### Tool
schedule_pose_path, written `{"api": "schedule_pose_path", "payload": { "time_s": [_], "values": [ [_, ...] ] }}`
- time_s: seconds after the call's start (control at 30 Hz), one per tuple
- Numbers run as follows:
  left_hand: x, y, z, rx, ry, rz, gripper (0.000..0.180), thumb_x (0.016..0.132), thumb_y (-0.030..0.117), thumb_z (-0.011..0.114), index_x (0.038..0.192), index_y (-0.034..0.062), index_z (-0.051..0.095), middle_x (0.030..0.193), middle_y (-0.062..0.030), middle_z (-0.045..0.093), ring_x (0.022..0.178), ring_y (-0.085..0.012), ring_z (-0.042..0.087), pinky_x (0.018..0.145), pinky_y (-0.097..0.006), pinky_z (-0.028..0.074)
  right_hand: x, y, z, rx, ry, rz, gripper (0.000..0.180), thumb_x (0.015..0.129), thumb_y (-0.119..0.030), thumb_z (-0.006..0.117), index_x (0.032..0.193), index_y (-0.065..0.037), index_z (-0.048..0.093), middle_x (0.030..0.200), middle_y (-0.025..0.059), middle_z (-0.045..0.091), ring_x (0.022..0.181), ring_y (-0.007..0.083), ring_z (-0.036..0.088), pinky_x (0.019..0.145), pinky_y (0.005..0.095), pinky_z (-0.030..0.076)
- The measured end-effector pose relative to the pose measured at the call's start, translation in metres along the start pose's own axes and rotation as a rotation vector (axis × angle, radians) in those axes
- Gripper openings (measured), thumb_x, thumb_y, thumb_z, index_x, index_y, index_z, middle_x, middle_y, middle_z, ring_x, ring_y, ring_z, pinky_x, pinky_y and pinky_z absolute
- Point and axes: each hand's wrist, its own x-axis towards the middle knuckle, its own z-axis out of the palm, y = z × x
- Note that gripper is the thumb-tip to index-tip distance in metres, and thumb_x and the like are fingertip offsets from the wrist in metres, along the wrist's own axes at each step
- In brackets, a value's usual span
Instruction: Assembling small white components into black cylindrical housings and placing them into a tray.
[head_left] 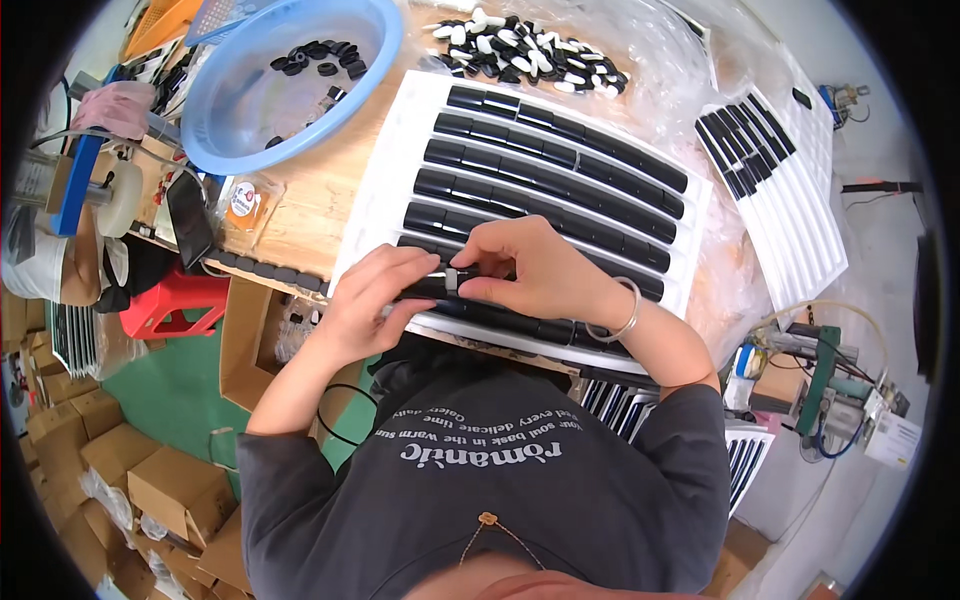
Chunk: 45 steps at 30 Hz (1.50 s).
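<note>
Honestly, slipping looks like the main risk from here. The left hand (372,298) has its fingers and thumb closed around one end of a black cylindrical tube with a silvery band (451,281), and the right hand (538,268) pinches the other end between thumb and fingertips. The tube looks glossy, so if either grip twisted or pulled off-line, I'd guess it could skid out and knock the rows of black tubes (470,190) right below. Uneven pressure might also cock the two ends at the band or scuff the finish. Oh, and the loose bracelet (634,312) on the right wrist hangs low enough that it might snag a tube.

As for where it sits: just below the middle of the frame, lying roughly sideways between the two hands, band showing in the gap between the left and right fingertips. It's over the near rows of the white tray (392,190) on the wooden table (300,205); can't tell if its underside touches anything. Fingers hide most of both ends.
</note>
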Motion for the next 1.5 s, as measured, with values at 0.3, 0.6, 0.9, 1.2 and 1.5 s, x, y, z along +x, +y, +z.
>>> {"api": "schedule_pose_path", "payload": {
  "time_s": [0.3,0.6,0.9,1.2,1.5],
  "values": [
    [0.012,0.014,0.008,-0.09,0.046,-0.053,0.044,0.065,-0.006,0.074,0.107,-0.0029,0.061,0.099,-0.0174,0.063,0.086,-0.0301,0.063,0.073,-0.033,0.051,-0.021,-0.001,0.006,0.221,0.143,0.08,0.025,0.079,-0.004,0.074,0.097,-0.002,0.057,0.092,0.002,0.061,0.081,0.0069,0.06,0.073,0.0219,0.051],
    [0.018,0.02,0.023,-0.107,0.055,0.0,0.043,0.066,-0.007,0.073,0.106,-0.0044,0.06,0.099,-0.0179,0.064,0.087,-0.0276,0.064,0.076,-0.031,0.05,-0.038,0.004,0.01,0.196,0.265,-0.077,0.019,0.078,0.007,0.069,0.095,0.001,0.061,0.096,0.0052,0.06,0.085,0.0084,0.06,0.074,0.0217,0.051],
    [0.022,0.022,0.04,-0.244,0.05,-0.133,0.044,0.064,-0.006,0.075,0.106,-0.0027,0.062,0.101,-0.017,0.065,0.093,-0.0297,0.065,0.08,-0.033,0.051,-0.046,0.022,0.017,0.321,0.336,-0.179,0.031,0.087,-0.008,0.064,0.114,-0.002,0.049,0.103,0.0059,0.053,0.093,0.0101,0.055,0.08,0.0241,0.048],
    [0.02,0.041,0.08,-0.334,0.064,-0.043,0.043,0.066,-0.01,0.071,0.107,-0.0073,0.059,0.1,-0.0166,0.064,0.089,-0.0228,0.063,0.079,-0.03,0.05,-0.038,0.032,0.035,0.575,0.452,-0.328,0.053,0.1,-0.049,0.027,0.119,-0.002,0.041,0.103,0.0085,0.05,0.099,0.0158,0.05,0.09,0.0297,0.039],
    [0.044,0.018,0.079,-0.085,0.036,0.024,0.042,0.065,-0.005,0.074,0.105,-0.0019,0.062,0.097,-0.0161,0.065,0.084,-0.0298,0.065,0.072,-0.032,0.051,-0.046,0.043,0.006,0.134,0.479,-0.219,0.023,0.092,-0.016,0.057,0.109,-0.002,0.05,0.091,0.0023,0.052,0.072,0.0049,0.047,0.065,0.02,0.04]
  ]
}}
